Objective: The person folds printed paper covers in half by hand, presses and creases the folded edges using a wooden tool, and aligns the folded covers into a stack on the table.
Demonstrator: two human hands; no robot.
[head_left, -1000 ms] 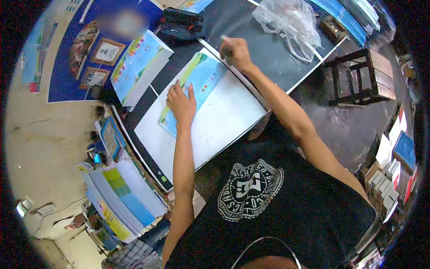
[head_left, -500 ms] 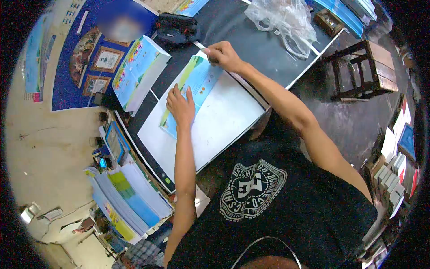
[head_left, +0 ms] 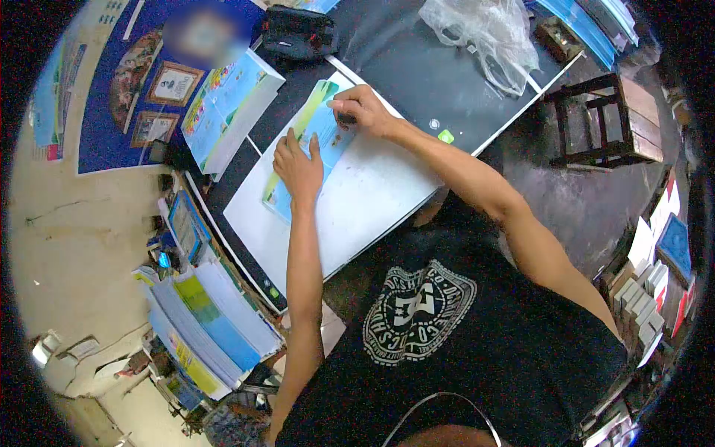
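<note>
A printed sheet in blue, green and yellow (head_left: 304,128), perhaps folded, lies on a white board (head_left: 365,201) on the dark table. My left hand (head_left: 299,170) rests flat on its near part, fingers stretched out and thumb apart. My right hand (head_left: 363,113) is closed on the sheet's far part, fingers curled under. A small dark patch shows beneath those fingers; whether it is an object or shadow is unclear. Left of the board stands a tall stack of similar printed sheets (head_left: 231,112).
A black bag (head_left: 298,33) sits beyond the board. A clear plastic bag (head_left: 484,37) lies at the table's far side. To the right stands a wooden stool (head_left: 633,119). Thick paper stacks (head_left: 223,313) lie at the lower left, and framed pictures (head_left: 173,83) at the upper left.
My right hand has slid down the sheet from its far end toward my left hand, uncovering that end. My left hand stays in place on the sheet. The view has shifted slightly.
</note>
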